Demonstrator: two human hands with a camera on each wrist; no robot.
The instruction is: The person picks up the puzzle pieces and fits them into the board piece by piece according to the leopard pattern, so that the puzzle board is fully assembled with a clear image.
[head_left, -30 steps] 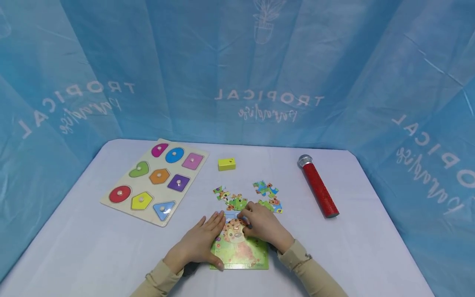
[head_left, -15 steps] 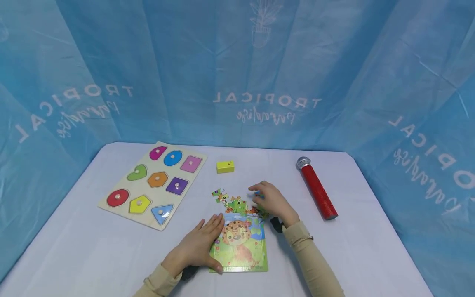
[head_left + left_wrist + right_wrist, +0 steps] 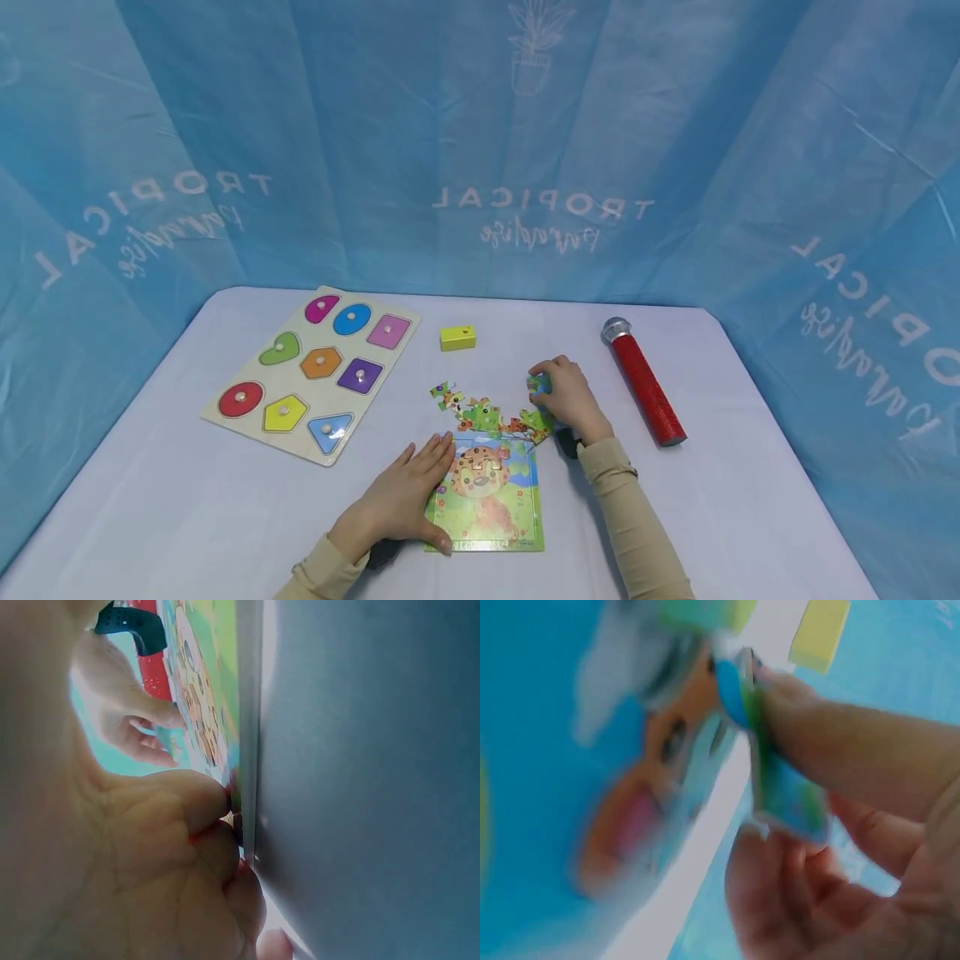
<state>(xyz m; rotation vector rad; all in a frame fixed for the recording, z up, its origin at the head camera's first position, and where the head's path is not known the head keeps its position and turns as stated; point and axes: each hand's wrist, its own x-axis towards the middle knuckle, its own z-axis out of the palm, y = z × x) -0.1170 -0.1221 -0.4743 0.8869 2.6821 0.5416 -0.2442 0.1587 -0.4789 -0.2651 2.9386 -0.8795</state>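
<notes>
Holding puzzle piece outside tray, leopard picture inside

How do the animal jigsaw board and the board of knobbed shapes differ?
The jigsaw board looks smaller; the shape board is larger. The jigsaw board carries one cartoon animal scene, while the shape board carries nine separate knobbed shapes. The left hand touches the jigsaw board; no hand touches the shape board. Both lie flat on the white table.

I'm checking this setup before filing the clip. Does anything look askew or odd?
The lettering on the curtain reads mirror-reversed, and the shape board lies slanted while the puzzle sits nearly straight. I see no spill or damage.
</notes>
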